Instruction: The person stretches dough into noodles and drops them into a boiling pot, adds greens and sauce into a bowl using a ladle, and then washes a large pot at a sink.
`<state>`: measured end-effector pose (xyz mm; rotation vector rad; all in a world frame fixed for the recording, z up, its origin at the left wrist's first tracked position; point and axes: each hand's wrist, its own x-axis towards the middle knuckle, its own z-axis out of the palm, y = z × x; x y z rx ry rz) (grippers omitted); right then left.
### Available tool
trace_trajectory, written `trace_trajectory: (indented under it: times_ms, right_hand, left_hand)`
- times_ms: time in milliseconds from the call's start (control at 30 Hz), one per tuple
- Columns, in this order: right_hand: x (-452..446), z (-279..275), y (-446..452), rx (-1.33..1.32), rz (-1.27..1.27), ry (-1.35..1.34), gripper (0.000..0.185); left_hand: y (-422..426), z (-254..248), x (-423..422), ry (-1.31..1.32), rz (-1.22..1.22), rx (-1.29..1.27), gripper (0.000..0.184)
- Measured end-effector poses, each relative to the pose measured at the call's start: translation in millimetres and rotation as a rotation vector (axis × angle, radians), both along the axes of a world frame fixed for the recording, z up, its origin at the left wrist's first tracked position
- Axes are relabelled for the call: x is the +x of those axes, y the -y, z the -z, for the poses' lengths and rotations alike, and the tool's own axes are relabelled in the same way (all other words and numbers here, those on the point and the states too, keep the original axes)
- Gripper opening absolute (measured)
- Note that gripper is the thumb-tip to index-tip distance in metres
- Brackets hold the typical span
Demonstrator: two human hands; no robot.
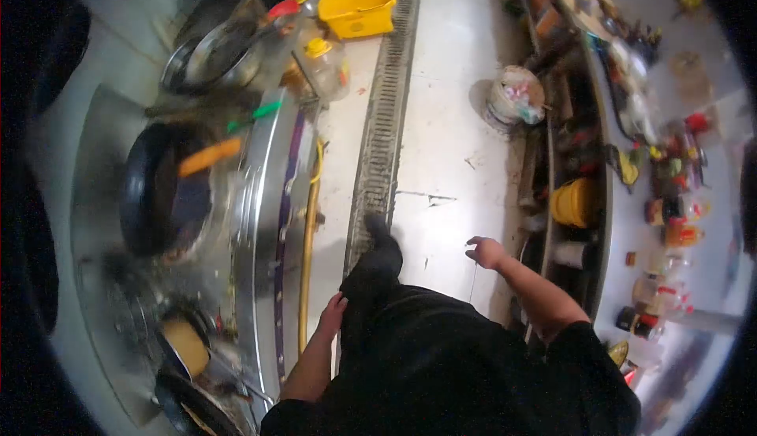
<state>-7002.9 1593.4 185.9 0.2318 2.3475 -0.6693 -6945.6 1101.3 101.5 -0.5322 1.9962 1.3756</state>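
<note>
My left hand hangs low beside my dark trouser leg, close to the steel cooking range. Its fingers look loosely stretched, and I see nothing in them. Out over the pale floor is my right hand, its fingers slightly bent and apart. A thin dark line runs below that hand; whether it is a thread or a mark on the floor I cannot tell. Neither hand touches any kitchenware. On the range sits a black wok with an orange handle.
A floor drain grating runs ahead along the aisle. A yellow mop bucket and plastic jugs stand at the far left. On the right are a white bucket and shelving with a yellow tub; bottles cover the counter above.
</note>
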Motion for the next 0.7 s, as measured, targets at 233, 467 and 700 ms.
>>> trace_trajectory:
  times_ms: [233,467,700]
  right_hand:
    - [-51,33,-152,0.076,0.061,-0.087,0.032]
    - [-122,30,-265,-0.194,1.274,0.435,0.012]
    - [-355,109,-443,-0.293,-0.216,-0.607,0.013]
  left_hand:
    - [-41,107,-252,0.074,1.194,-0.300,0.042]
    - [-274,-22,-661,-0.121,1.084,-0.464,0.037]
    - [-457,-47,-915,-0.239,0.611,-0.369,0.035]
